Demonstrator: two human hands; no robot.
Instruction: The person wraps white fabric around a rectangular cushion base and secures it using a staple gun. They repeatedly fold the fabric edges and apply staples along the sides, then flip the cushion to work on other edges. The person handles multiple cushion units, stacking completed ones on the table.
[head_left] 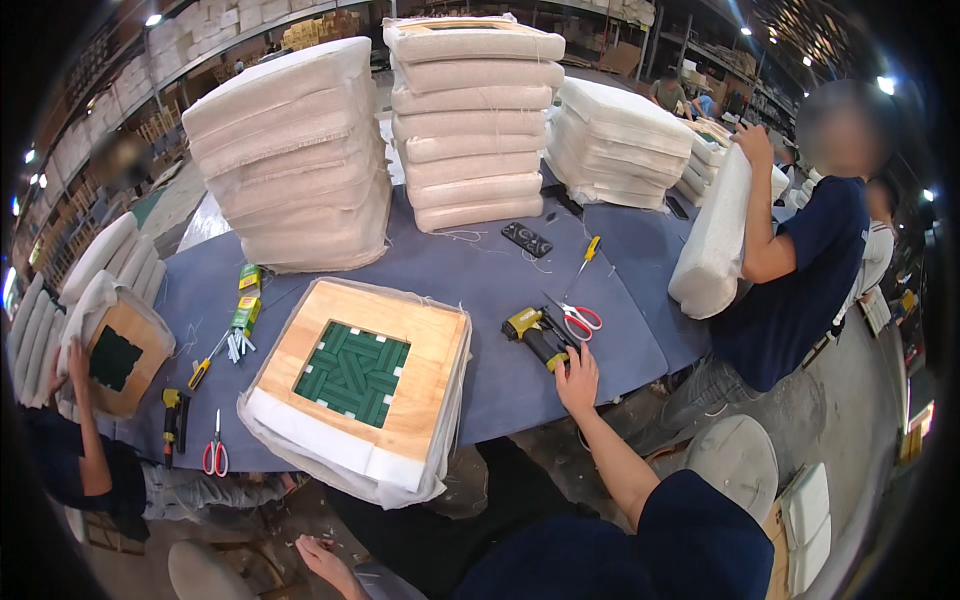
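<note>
My right hand point(577, 382) reaches over the table with its fingers stretched out, at the handle end of a yellow and black staple gun point(536, 338). Its fingertips seem to touch the handle; no grip around it shows. Red-handled scissors point(578, 318) lie just beyond the gun. My left hand point(326, 566) hangs low, off the table edge, its fingers loosely apart and holding nothing visible. Before me lies a seat cushion point(440, 345), underside up, with a wooden frame and green woven webbing in its square opening. White fabric hangs loose around its edges.
Tall stacks of cushions point(475, 125) stand along the far side of the blue-grey table point(490, 400). A yellow-handled screwdriver point(590, 250), a black tray point(527, 240) and green boxes point(245, 312) lie about. Co-workers handle cushions at left and right. A round stool point(735, 465) stands at right.
</note>
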